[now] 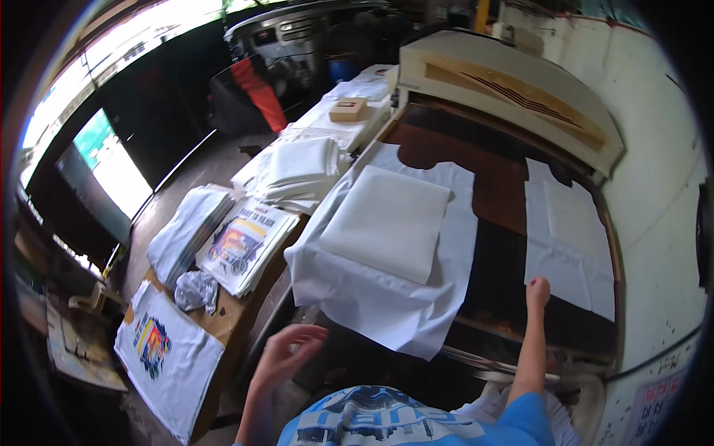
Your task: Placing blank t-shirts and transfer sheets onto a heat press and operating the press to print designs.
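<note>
My right hand (537, 291) is closed at the near left corner of a white cloth (569, 245), which lies flat on the right of a dark brown machine bed (491, 275). My left hand (291, 351) hovers off the bed's near edge with loosely bent, parted fingers and nothing in them. Between the hands and farther in, a white shirt (454, 223) is spread on the bed, its lower part draping over the near edge. On top of the shirt rests a smooth white sheet (387, 223), slightly askew.
A beige machine hood (513, 93) stands behind the bed. Left of it, a table holds folded white cloths (301, 167) and a small brown box (348, 110). Printed shirts (242, 241), more printed shirts (167, 357) and a crumpled cloth (196, 291) lie nearer. A wall (654, 163) borders the right.
</note>
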### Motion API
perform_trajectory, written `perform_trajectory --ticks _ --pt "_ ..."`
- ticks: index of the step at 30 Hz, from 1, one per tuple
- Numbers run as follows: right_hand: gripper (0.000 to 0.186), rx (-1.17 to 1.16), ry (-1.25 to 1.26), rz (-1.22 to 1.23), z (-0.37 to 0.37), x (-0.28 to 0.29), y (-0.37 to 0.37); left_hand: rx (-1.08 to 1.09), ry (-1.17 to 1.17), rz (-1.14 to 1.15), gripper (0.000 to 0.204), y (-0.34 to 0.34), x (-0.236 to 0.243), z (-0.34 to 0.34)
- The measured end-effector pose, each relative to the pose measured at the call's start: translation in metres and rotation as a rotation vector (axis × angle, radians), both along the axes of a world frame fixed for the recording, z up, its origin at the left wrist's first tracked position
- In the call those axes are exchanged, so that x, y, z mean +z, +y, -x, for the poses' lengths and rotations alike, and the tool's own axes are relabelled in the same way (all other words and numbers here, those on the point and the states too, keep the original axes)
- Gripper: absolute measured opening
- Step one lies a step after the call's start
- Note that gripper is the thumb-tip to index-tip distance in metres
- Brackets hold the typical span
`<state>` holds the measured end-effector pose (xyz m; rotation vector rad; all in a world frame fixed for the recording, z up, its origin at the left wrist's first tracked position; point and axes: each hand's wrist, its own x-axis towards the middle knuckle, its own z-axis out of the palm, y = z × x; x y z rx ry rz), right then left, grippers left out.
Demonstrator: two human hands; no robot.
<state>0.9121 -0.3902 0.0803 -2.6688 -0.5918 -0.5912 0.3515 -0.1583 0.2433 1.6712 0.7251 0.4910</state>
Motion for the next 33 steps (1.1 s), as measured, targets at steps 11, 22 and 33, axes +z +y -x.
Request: perform_trajectory --ticks 11,22,33 --pt "0.010 -0.016 0.119 -0.035 0.012 0.021 0.009 -1.457 -0.122 0.310 0.053 -0.080 0.085 -0.082" --pt "0.007 0.083 -0.035 -0.132 0.047 0.058 0.016 -1.541 -0.348 0.336 0.031 -0.075 0.080 -0.088" --pt "0.009 0.302 0.264 -0.226 0.289 0.066 0.034 -1.711 -0.570 0.251 0.036 -0.041 0.077 -0.071"
